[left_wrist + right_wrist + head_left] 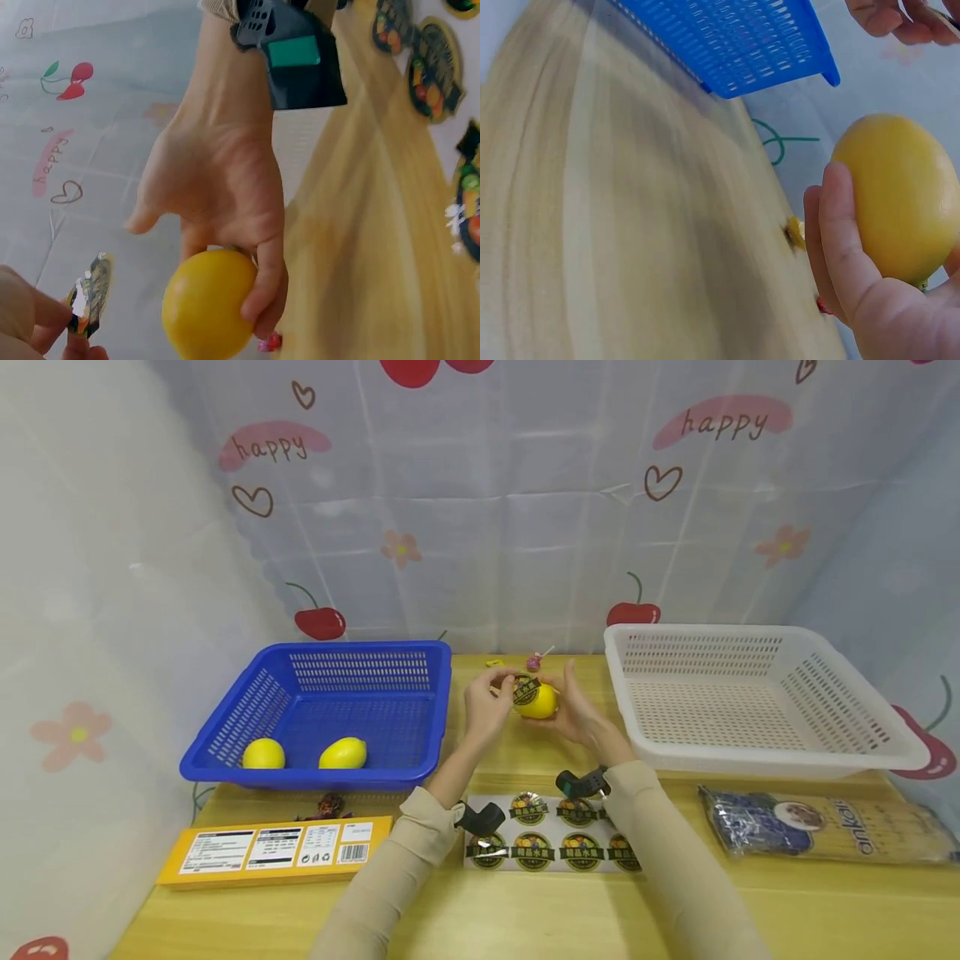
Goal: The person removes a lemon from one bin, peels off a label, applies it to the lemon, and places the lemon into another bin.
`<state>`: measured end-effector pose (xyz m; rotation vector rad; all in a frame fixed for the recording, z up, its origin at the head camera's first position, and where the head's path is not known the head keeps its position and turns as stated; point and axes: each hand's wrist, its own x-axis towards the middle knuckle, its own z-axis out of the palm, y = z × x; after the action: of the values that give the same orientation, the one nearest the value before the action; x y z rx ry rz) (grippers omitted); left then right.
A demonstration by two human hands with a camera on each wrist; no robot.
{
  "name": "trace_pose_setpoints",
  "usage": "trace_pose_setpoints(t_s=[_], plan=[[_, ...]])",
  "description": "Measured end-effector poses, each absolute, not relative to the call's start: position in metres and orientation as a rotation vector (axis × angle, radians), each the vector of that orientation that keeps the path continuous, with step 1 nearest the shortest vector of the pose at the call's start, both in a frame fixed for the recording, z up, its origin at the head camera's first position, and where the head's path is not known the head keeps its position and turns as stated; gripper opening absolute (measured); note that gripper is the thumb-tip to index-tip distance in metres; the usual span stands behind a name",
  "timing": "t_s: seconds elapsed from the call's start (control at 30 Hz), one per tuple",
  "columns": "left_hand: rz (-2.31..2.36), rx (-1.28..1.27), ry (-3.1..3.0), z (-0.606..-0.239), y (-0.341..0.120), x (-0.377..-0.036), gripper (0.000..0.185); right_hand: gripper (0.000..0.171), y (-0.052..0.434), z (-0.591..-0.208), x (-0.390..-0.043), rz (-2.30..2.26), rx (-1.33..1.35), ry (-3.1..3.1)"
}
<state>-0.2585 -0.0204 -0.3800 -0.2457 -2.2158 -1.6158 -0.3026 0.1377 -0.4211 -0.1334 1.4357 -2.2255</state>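
A round dark label sticker [525, 689] with gold edging is pinched between the fingertips of my left hand [486, 708]. My right hand [579, 714] holds a yellow lemon [538, 703], fingers curled under and around it. In the head view the sticker overlaps the lemon's left side; in the left wrist view the sticker [91, 296] stands apart from the lemon [210, 304]. The right wrist view shows the lemon [900, 195] resting in the right fingers, its stem end by the palm. Below the hands lies a white sheet of matching stickers [532, 850].
Left, a blue basket [315, 774] holds two lemons [342, 753]. A white basket [765, 760] stands right. Nearer are a yellow box [277, 852] at left and a noodle packet [832, 827] at right. A pink wrapped lollipop [534, 662] lies behind the hands.
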Motion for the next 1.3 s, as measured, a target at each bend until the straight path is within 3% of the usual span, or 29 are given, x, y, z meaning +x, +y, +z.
trace_pose_setpoints(t_s=[0.33,0.43,0.6,0.73,1.03,1.2,1.3], plan=[[-1.361,-0.411,-2.303,-0.388,-0.016,-0.275,0.015,0.089,0.132,-0.405,-0.302,-2.159,-0.265,1.555],[-1.334,-0.307,-2.283,-0.394,-0.015,-0.273,0.023,0.083,0.128,-0.399,-0.299,-2.139,-0.259,1.633],[-1.44,-0.008,-2.404,-0.398,-0.015,-0.268,0.052,0.056,0.121,-0.393,-0.292,-2.102,-0.269,1.931],[-1.659,0.202,-2.492,-0.398,-0.016,-0.266,0.058,0.044,0.112,-0.396,-0.287,-2.108,-0.229,2.189],[-1.838,0.073,-2.297,-0.402,-0.01,-0.268,0.042,0.058,0.097,-0.4,-0.279,-1.867,-0.016,2.782],[-1.831,-0.042,-2.234,-0.398,-0.013,-0.269,0.036,0.068,0.097,-0.398,-0.279,-1.891,0.035,2.67],[-1.797,-0.077,-2.239,-0.397,-0.013,-0.268,0.036,0.063,0.097,-0.4,-0.28,-1.973,0.066,2.602]])
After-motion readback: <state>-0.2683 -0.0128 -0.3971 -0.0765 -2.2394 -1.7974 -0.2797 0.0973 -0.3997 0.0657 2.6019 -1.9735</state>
